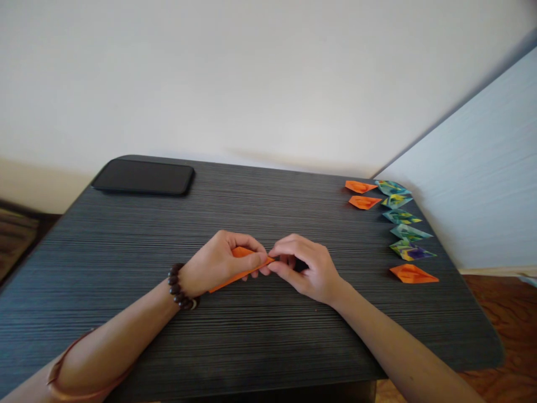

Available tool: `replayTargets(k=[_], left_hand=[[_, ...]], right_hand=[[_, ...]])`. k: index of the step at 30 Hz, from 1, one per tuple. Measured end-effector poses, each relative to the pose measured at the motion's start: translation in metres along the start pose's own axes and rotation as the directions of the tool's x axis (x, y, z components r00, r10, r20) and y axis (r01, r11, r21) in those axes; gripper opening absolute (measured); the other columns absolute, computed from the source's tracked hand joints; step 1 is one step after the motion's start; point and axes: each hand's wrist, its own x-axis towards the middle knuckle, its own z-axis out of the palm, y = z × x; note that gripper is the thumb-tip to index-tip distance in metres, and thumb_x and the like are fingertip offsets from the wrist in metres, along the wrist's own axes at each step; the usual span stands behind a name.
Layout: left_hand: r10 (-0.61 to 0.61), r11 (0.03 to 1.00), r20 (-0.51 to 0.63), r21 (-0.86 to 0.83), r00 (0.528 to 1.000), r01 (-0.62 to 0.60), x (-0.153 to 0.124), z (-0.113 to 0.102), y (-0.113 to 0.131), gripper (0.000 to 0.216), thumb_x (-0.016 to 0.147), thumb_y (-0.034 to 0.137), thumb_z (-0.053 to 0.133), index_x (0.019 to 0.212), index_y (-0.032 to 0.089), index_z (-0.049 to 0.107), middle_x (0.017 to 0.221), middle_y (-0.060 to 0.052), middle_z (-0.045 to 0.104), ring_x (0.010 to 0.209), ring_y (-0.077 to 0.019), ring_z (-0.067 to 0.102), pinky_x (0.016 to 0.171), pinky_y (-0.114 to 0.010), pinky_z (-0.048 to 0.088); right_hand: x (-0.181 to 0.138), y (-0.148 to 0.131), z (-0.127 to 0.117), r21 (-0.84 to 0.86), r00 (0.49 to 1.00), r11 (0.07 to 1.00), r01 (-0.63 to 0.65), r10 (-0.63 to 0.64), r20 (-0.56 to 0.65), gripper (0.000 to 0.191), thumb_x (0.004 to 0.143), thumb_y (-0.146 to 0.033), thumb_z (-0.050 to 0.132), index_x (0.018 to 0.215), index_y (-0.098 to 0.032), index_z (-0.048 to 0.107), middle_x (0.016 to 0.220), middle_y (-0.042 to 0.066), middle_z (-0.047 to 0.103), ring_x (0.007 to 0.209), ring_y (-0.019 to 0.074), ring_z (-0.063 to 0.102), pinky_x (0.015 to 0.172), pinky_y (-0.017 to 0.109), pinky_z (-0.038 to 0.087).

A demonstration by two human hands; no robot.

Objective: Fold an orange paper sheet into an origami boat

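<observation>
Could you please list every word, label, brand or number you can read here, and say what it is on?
None can be read.
The phone shows a dark, blank face.
The patterned folded papers carry colour swirls only, no letters.
The orange paper held by the left hand and right hand is plain.

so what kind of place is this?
Likely a home room: dark table by a bare wall, a phone on it, folded paper pieces in a row, left hand and right hand pinching orange paper.
</observation>
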Motion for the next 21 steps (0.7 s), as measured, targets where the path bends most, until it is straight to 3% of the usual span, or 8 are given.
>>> replayTargets(k=[3,5,14,21], left_hand=[[0.098,0.988,-0.071,0.129,0.993,-0.088,0.0010,0.0035,-0.0035,0.019,0.075,0.034,0.061,0.075,0.016,0.067,0.071,-0.001,0.070,0.063,-0.0123,0.061,0.061,-0.022,0.049],[0.145,0.972,-0.083,0.198,0.986,-0.127,0.0013,0.0053,-0.0053,0.018,0.076,0.034,0.060,0.077,0.017,0.068,0.074,0.000,0.071,0.068,-0.0135,0.063,0.065,-0.022,0.049],[0.166,0.952,-0.112,0.277,0.980,-0.130,0.0014,0.0071,-0.0035,0.016,0.076,0.030,0.060,0.076,0.018,0.069,0.073,0.002,0.071,0.069,-0.0128,0.064,0.069,-0.020,0.049],[0.142,0.977,-0.097,0.175,0.985,-0.124,0.0022,0.0046,-0.0045,0.022,0.076,0.035,0.062,0.085,0.016,0.067,0.074,-0.002,0.070,0.060,-0.0113,0.060,0.058,-0.021,0.050]], right_hand=[[0.0012,-0.0030,0.0011,0.040,0.981,0.984,-0.174,0.170,0.094,0.007,0.083,-0.023,0.054,0.086,-0.017,0.056,0.070,-0.001,0.059,0.056,0.0079,0.051,0.054,0.020,0.042],[0.0020,-0.0043,0.0018,0.025,0.972,0.977,-0.211,0.207,0.113,0.007,0.083,-0.021,0.051,0.080,-0.017,0.056,0.065,-0.002,0.056,0.055,0.0081,0.048,0.053,0.021,0.039],[0.0045,-0.0047,0.0024,0.016,0.973,0.976,-0.218,0.216,0.084,0.010,0.077,-0.013,0.051,0.069,-0.016,0.056,0.060,-0.004,0.053,0.050,0.0061,0.043,0.051,0.018,0.034],[0.0031,0.0002,-0.0036,-0.023,0.973,0.975,-0.222,0.223,0.061,0.010,0.078,-0.015,0.050,0.072,-0.017,0.057,0.060,-0.004,0.053,0.050,0.0066,0.044,0.051,0.019,0.035]])
